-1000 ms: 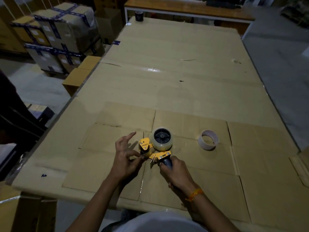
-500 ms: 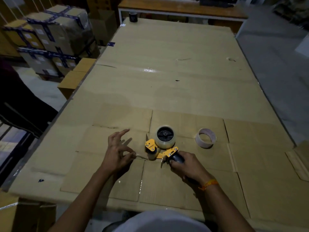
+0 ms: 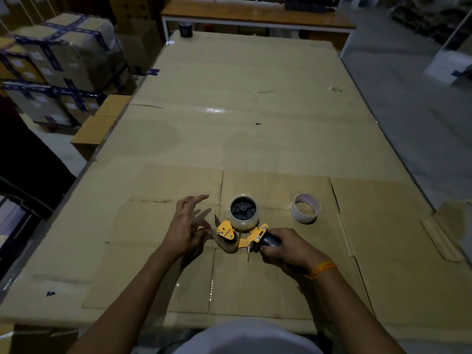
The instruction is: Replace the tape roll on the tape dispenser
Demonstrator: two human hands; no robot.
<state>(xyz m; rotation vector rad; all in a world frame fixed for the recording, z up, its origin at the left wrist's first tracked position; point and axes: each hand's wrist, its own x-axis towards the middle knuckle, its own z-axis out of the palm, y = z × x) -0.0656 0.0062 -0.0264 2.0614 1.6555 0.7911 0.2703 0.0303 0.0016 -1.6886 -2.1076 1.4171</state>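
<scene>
The dispenser (image 3: 238, 232) lies on its side on the cardboard-covered tabletop (image 3: 255, 139), a clear tape roll (image 3: 243, 212) seated on its hub. The right hand (image 3: 287, 247) has its fingers clenched around the dark handle. The left hand (image 3: 187, 226) sits just beside the dispenser's yellow front end, thumb and forefinger pinched together near the roller, the other fingers spread loose; whether they hold the tape end cannot be told. An empty core (image 3: 305, 208) stands on the tabletop to the right, apart from the dispenser.
</scene>
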